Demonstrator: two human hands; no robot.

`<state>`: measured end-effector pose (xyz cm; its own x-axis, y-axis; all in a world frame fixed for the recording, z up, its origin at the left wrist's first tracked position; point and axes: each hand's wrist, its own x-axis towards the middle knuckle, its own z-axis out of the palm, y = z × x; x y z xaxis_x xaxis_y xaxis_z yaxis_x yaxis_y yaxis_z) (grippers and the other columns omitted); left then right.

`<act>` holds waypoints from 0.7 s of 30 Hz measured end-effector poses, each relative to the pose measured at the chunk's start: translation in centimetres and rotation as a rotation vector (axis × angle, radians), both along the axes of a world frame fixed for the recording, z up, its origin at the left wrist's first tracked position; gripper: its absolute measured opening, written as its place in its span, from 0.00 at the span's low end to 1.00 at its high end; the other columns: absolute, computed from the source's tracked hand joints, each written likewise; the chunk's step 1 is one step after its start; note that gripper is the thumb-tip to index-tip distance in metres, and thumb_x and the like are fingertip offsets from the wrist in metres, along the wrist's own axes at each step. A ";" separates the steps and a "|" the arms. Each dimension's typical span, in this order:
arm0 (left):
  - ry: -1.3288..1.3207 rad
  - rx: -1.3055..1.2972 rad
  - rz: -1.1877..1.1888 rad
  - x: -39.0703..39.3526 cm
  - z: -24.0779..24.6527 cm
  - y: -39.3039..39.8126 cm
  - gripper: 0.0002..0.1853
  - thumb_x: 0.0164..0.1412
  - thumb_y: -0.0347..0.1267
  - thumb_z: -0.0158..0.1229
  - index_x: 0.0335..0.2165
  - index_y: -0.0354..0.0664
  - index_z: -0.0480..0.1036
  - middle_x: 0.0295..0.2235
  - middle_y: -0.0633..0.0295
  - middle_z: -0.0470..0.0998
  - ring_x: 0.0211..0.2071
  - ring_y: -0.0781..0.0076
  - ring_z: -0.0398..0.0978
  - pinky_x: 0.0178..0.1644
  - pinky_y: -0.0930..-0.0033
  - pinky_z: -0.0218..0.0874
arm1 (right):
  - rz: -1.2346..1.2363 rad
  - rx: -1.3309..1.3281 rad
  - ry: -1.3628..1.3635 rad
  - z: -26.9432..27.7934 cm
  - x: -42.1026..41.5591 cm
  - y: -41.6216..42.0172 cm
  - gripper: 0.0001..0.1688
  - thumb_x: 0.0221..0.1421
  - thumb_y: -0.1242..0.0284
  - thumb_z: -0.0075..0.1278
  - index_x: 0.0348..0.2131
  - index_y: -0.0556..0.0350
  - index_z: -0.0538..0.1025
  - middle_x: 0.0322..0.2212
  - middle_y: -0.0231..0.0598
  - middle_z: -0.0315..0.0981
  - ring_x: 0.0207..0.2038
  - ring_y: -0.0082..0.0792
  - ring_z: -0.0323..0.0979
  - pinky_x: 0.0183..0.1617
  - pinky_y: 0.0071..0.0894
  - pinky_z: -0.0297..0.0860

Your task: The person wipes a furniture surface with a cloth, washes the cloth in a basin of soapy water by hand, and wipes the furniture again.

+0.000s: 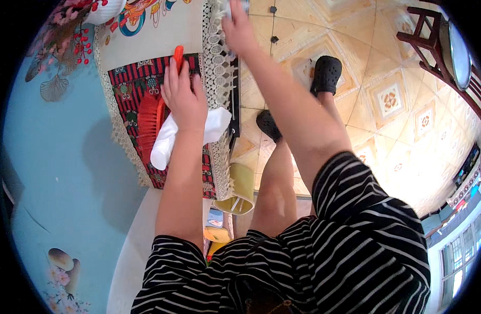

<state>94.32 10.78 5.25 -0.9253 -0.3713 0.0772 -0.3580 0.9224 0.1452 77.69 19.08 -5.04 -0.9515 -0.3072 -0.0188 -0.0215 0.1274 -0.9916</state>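
Observation:
My left hand (185,100) lies over a red-bristled brush (146,117) on the cloth-covered tabletop. The brush's orange handle end sticks out beyond my fingers, which look fairly straight. Beneath my wrist lies a smooth white object (165,147); its middle is hidden, so its exact kind is unclear. My right hand (240,33) reaches past the table's lace edge at the top of the view. A whitish thing shows by its fingertips, cut off by the frame, and whether I grip it is unclear.
A lace-edged tablecloth (154,43) has a striped owl-patterned panel. At the upper left stand a white vase (105,11) and red berry sprigs (82,45). A yellow-green bin (240,188) sits under the table edge. Across the tiled floor (385,100) is a dark wooden chair (428,39).

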 end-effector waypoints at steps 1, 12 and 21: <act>-0.037 0.008 -0.013 -0.4 -0.7 1.9 0.24 0.60 0.37 0.55 0.54 0.43 0.70 0.63 0.53 0.59 0.64 0.51 0.55 0.63 0.42 0.47 | -0.032 0.150 0.097 -3.2 -4.1 0.7 0.35 0.59 0.78 0.37 0.64 0.63 0.53 0.64 0.56 0.51 0.66 0.50 0.50 0.68 0.37 0.49; -0.054 -0.146 -0.017 1.0 -3.4 2.3 0.27 0.62 0.36 0.50 0.59 0.43 0.63 0.66 0.50 0.49 0.65 0.43 0.48 0.64 0.39 0.43 | -0.009 -0.226 -0.302 -0.9 0.9 0.9 0.34 0.62 0.75 0.39 0.66 0.50 0.54 0.61 0.49 0.59 0.61 0.43 0.59 0.64 0.35 0.55; -0.209 -0.144 0.122 -0.7 4.6 4.9 0.32 0.59 0.40 0.56 0.60 0.45 0.62 0.66 0.51 0.50 0.66 0.48 0.49 0.63 0.35 0.42 | 0.037 -0.225 -0.632 -1.9 11.1 6.8 0.32 0.66 0.70 0.43 0.66 0.47 0.56 0.56 0.36 0.65 0.57 0.29 0.62 0.61 0.28 0.58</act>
<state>93.66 15.66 9.82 -0.8757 -0.4801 -0.0504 -0.4763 0.8763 -0.0726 88.75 25.87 -6.90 -0.7676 -0.4005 -0.5005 0.5713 -0.0734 -0.8175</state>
